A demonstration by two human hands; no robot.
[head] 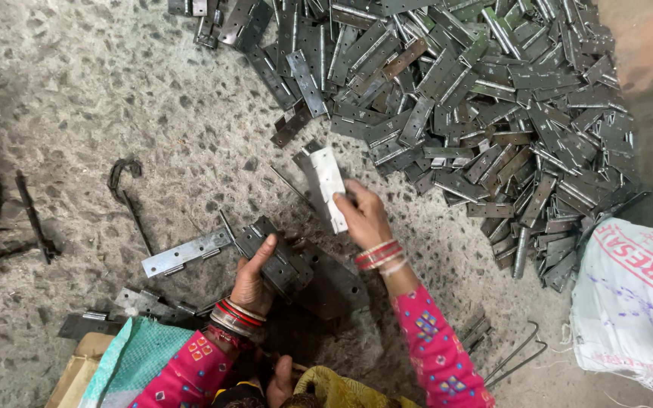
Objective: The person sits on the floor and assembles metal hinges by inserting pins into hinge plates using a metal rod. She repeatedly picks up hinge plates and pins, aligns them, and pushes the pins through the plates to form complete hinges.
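My right hand [363,215] grips a bright metal hinge [326,185] by its lower end, holding it just above the floor near the edge of the big heap of dark hinges [478,98]. My left hand [255,279] rests on a stack of dark hinges [285,264] lying on the floor in front of me, thumb over its top edge. More dark plates [334,287] lie under and beside that stack. Both wrists wear red and white bangles, with pink patterned sleeves.
A single shiny hinge leaf [187,253] lies left of the stack. Bent wire hooks [126,189] and rods [35,219] lie on the speckled floor. A white printed sack [632,295] sits at right, a cardboard box [77,370] and teal cloth [134,359] at bottom left.
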